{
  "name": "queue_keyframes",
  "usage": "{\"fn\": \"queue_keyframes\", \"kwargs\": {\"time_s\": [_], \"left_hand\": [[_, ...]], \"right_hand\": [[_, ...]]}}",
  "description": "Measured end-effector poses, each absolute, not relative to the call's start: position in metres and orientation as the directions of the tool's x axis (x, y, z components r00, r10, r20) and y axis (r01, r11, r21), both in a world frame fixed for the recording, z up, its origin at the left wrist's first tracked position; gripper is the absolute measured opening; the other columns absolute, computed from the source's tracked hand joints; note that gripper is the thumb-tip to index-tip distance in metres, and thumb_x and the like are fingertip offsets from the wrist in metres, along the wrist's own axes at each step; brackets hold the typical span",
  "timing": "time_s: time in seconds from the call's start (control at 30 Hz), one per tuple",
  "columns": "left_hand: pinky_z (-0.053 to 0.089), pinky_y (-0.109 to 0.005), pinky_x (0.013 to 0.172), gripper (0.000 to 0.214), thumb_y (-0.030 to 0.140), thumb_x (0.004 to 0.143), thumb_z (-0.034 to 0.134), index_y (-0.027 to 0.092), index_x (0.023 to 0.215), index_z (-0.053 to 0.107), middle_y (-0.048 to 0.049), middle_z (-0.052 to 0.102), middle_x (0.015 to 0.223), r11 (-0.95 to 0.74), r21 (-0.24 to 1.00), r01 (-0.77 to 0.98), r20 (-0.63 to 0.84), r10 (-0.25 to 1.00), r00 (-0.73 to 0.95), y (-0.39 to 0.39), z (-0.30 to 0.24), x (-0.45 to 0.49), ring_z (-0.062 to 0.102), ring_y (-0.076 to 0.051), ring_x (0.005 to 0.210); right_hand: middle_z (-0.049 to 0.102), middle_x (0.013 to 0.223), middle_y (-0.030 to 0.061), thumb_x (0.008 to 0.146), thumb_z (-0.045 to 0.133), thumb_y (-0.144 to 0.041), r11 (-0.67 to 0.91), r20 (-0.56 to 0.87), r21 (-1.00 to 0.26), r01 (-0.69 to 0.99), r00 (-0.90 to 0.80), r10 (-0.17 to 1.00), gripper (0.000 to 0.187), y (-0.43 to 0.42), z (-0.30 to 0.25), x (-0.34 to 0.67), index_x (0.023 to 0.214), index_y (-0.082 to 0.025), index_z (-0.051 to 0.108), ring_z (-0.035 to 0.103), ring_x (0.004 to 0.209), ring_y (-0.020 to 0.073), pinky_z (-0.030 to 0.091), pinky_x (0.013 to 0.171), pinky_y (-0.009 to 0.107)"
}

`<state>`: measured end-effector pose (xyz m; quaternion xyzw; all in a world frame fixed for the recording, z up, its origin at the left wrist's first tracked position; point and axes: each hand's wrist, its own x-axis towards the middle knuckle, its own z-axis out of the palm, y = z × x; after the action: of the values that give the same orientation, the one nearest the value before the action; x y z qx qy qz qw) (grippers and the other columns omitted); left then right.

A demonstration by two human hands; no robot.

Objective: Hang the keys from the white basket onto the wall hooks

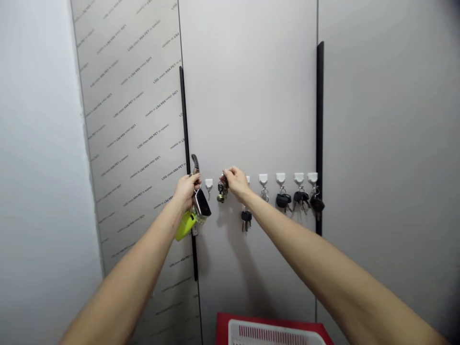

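My left hand [188, 188] is closed around a bunch of keys [202, 203] with a black-and-silver fob, a bright yellow-green tag [186, 226] and a dark strap sticking up. Just right of it, a white hook [209, 185] on the door panel carries nothing. My right hand [235, 182] pinches a small key bunch [222, 190] with dark and brassy pieces, close against the panel. Whether that bunch touches a hook is hidden by my fingers. Below my right wrist hangs another set of keys [246, 219] with a black head, its hook partly covered by my hand.
Further right, a row of white hooks [263, 178] holds key rings [265, 194] and several black-headed keys [283, 200]. Long black handles [320, 120] edge the grey door. A white slotted basket [273, 327] on a red surface [223, 326] stands at the bottom.
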<state>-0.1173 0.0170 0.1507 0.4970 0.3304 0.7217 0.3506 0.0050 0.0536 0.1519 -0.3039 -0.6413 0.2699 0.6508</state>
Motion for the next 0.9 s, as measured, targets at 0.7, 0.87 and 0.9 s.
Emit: {"fn": "queue_keyframes", "kwargs": {"time_s": [0.7,0.87,0.9], "left_hand": [[0.028,-0.02,0.044,0.02,0.033,0.056,0.046,0.018,0.067,0.053,0.0016,0.047,0.05,-0.225,0.586,0.778,0.73,0.562,-0.388,0.041,0.158,-0.142,0.041,-0.01,0.045],[0.027,-0.017,0.04,0.024,0.034,0.059,0.044,0.016,0.073,0.052,0.0039,0.04,0.047,-0.474,0.686,0.553,0.723,0.53,-0.444,0.034,0.176,-0.121,0.036,-0.006,0.04],[0.025,-0.016,0.037,0.024,0.033,0.061,0.042,0.015,0.075,0.05,0.0049,0.037,0.046,-0.55,0.713,0.434,0.701,0.549,-0.455,0.03,0.178,-0.116,0.033,-0.004,0.037]], "right_hand": [[0.052,0.053,-0.0011,0.058,0.041,-0.016,0.407,0.1,-0.673,0.618,-0.469,0.877,0.015,-0.016,-0.063,0.125,0.06,-0.014,0.056,0.044,0.049,0.0079,0.033,0.046,0.018],[0.053,0.088,0.0073,0.065,0.039,-0.03,0.446,0.63,-0.707,0.549,0.202,0.75,0.032,0.032,0.05,0.107,0.091,-0.014,0.05,0.048,0.077,0.0135,0.034,0.071,0.025],[0.053,0.088,0.0074,0.064,0.041,-0.031,0.42,0.653,-0.687,0.593,0.249,0.715,0.035,0.039,0.063,0.104,0.094,-0.014,0.048,0.047,0.078,0.0144,0.034,0.071,0.026]]}}
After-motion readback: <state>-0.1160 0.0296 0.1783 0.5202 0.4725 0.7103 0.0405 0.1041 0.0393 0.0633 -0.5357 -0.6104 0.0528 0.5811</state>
